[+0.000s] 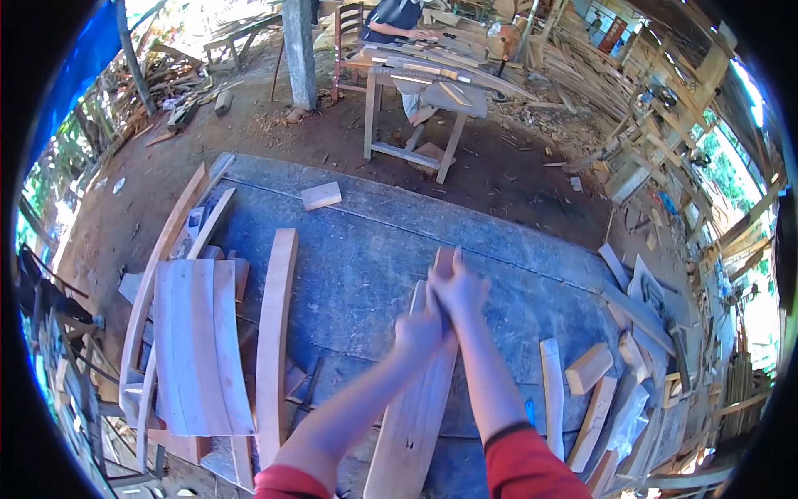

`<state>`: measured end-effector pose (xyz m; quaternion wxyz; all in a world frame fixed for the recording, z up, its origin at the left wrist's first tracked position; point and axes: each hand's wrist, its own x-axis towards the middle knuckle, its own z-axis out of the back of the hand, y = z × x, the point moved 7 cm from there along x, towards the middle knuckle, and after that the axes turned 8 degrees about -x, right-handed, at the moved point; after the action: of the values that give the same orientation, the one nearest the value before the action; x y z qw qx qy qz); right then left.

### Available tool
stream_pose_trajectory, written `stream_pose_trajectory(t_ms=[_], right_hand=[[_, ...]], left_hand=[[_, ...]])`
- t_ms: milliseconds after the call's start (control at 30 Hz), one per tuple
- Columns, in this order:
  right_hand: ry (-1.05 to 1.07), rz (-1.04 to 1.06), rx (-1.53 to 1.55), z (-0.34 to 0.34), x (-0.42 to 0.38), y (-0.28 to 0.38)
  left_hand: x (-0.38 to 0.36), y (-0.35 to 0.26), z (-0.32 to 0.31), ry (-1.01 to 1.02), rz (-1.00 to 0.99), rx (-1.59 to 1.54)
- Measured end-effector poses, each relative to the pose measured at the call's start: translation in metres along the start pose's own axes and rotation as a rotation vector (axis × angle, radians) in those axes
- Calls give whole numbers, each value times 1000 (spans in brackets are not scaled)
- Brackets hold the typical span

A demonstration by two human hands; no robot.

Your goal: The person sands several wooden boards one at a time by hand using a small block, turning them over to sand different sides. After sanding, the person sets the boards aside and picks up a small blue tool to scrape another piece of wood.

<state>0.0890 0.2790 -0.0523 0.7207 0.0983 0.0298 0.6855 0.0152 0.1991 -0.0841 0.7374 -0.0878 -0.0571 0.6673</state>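
Observation:
A long, pale wooden plank (409, 420) lies lengthwise in front of me on the grey workbench (357, 266). On its far part sits a narrow brown wooden tool, by its shape a hand plane (445, 261), mostly covered by my hands. My left hand (418, 334) is closed around its near end. Farther forward, my right hand (462, 293) grips it, thumb pointing ahead along the top. Motion slightly blurs both hands. The tool's underside and blade are hidden.
Left on the bench are a curved slatted panel (195, 345) and a curved board (277, 333). A small wood block (322, 196) lies near the far edge. Offcuts (588, 368) and a plastic bag (629, 424) lie right. Beyond, a person (391, 25) works at another table (424, 79).

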Motion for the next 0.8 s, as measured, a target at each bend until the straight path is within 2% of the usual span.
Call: stream_pose_trajectory(t_ms=[33, 100, 200, 300, 367, 433, 500, 567, 600, 667, 800], right_hand=[[26, -4, -23, -7, 35, -1], [58, -11, -32, -4, 73, 0], [-8, -35, 78, 42, 56, 2], [-26, -24, 135, 73, -11, -2], [-118, 60, 131, 74, -90, -5], [-2, 99, 92, 60, -174, -11], [-84, 131, 93, 44, -259, -17], [-109, 150, 36, 41, -335, -14], [-113, 147, 37, 42, -361, -13], [-32, 131, -22, 41, -399, -12], [-43, 135, -31, 47, -399, -11]], left_hand=[[29, 2, 29, -218, -31, -63], [72, 1, 43, 145, 34, -129], [55, -13, 79, 123, 33, -117], [-26, -23, 86, 26, 0, -169], [-103, -34, 74, 136, 38, -190], [-185, -40, 53, 152, 46, -289], [-266, -41, 18, 282, 55, -318], [-338, -39, -1, 161, 42, -367], [-360, -38, -1, 159, 38, -364], [-399, -43, -8, 401, 3, -254], [-400, -40, -7, 337, -10, -267]])
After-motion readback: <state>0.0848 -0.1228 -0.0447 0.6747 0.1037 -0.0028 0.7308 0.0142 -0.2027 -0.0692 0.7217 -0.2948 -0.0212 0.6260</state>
